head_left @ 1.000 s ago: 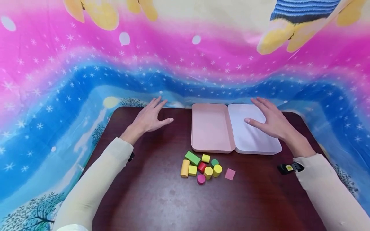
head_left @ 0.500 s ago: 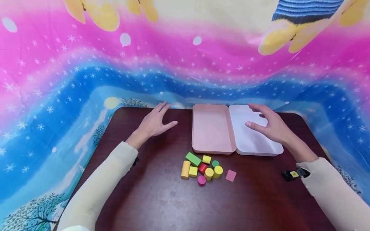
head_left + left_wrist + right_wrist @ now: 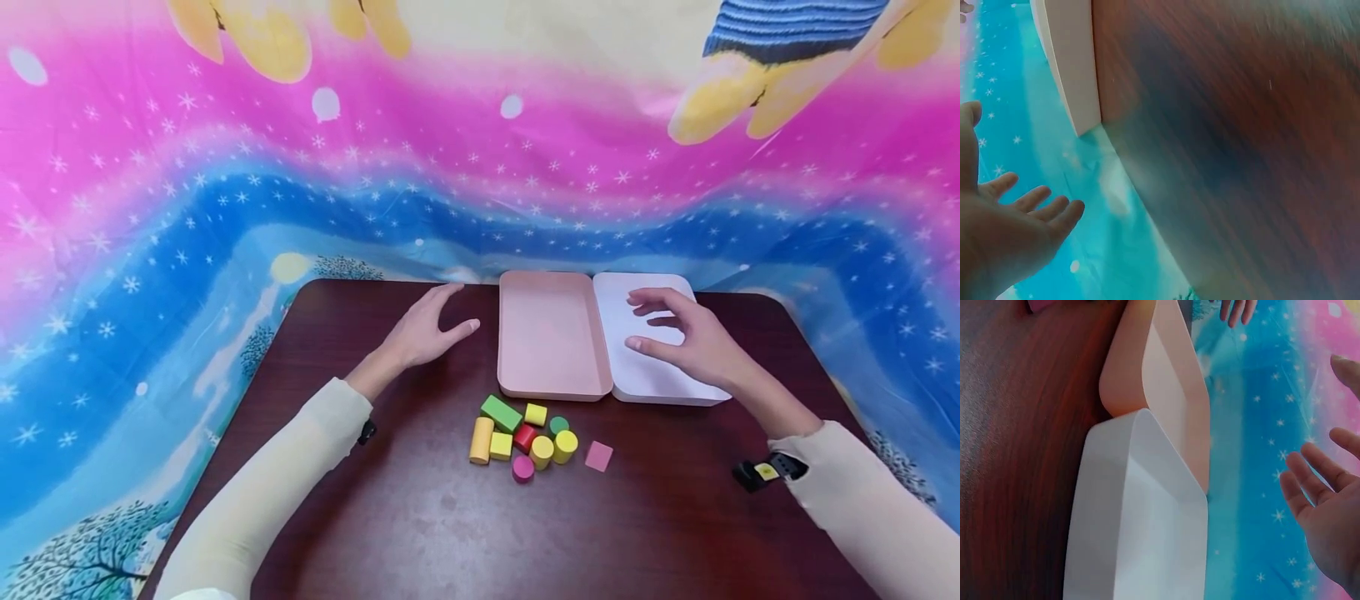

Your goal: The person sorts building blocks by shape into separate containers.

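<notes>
My left hand point(image 3: 422, 331) hovers over the table left of the pink tray point(image 3: 555, 333), thumb apart from the fingers, holding nothing. Above the white tray point(image 3: 637, 287) hangs my right hand point(image 3: 697, 337), its fingers loosely bent and nothing between them. Both trays stand side by side at the back. In front of them lies a cluster of toy blocks: a green block point(image 3: 501, 413), an orange cylinder point(image 3: 482, 441), a yellow cube point(image 3: 501, 446), a red block point(image 3: 525, 437), a magenta cylinder point(image 3: 523, 469) and several others. A pink square block point(image 3: 599, 456) lies apart at the right.
The dark wooden table point(image 3: 420, 533) has rounded back corners. A patterned cloth point(image 3: 450, 167) with snowflakes hangs behind and beside it. The pink tray's side point(image 3: 1072, 69) rises at the table's back edge in the left wrist view.
My left hand has moved right and nearer, toward the pink tray. My right hand has come lower and nearer, its fingers bending more. Blocks and trays stay put.
</notes>
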A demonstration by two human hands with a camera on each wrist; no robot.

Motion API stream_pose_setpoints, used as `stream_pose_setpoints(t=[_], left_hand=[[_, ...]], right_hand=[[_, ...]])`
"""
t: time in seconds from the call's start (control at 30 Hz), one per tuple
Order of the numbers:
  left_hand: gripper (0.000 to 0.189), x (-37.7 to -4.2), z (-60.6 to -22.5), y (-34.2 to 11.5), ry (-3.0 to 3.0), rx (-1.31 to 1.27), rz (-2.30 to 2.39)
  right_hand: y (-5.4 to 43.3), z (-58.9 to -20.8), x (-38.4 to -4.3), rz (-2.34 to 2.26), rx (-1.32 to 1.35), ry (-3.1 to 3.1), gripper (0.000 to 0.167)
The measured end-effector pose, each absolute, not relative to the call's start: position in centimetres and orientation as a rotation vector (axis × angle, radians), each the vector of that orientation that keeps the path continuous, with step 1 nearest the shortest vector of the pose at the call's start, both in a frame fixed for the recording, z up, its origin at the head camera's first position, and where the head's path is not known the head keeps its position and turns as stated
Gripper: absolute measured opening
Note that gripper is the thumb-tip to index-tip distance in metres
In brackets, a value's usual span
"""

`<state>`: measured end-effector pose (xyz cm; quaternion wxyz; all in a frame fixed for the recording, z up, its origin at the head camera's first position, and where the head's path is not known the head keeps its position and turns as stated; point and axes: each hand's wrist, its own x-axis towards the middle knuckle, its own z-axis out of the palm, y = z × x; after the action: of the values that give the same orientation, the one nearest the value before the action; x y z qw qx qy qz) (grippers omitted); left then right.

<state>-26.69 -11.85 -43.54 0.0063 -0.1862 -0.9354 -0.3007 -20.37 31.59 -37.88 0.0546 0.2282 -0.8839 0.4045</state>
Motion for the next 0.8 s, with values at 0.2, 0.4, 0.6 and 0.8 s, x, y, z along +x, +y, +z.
stream_pose_setpoints(t=[0.2,0.4,0.6,0.8], left_hand=[[0.084,-26.6,-44.2,-11.0,-2.881,-0.52,-1.18],[0.079,-26.9,-45.2,-10.1,-2.774,-0.464,-1.647],[0.077,-27.3,-45.8,-9.4,-2.71,-0.402,-1.831],[0.074,-27.7,-46.0,-8.4,-2.66,-0.355,-1.937]], right_hand=[[30.8,-38.0,-19.5,1.276,0.734,-2.688,0.064],[30.4,-38.6,-18.6,1.201,0.775,-2.747,0.063],[30.2,-39.4,-18.0,1.142,0.846,-2.754,0.064],[30.0,-40.4,-17.4,1.149,0.909,-2.775,0.057]])
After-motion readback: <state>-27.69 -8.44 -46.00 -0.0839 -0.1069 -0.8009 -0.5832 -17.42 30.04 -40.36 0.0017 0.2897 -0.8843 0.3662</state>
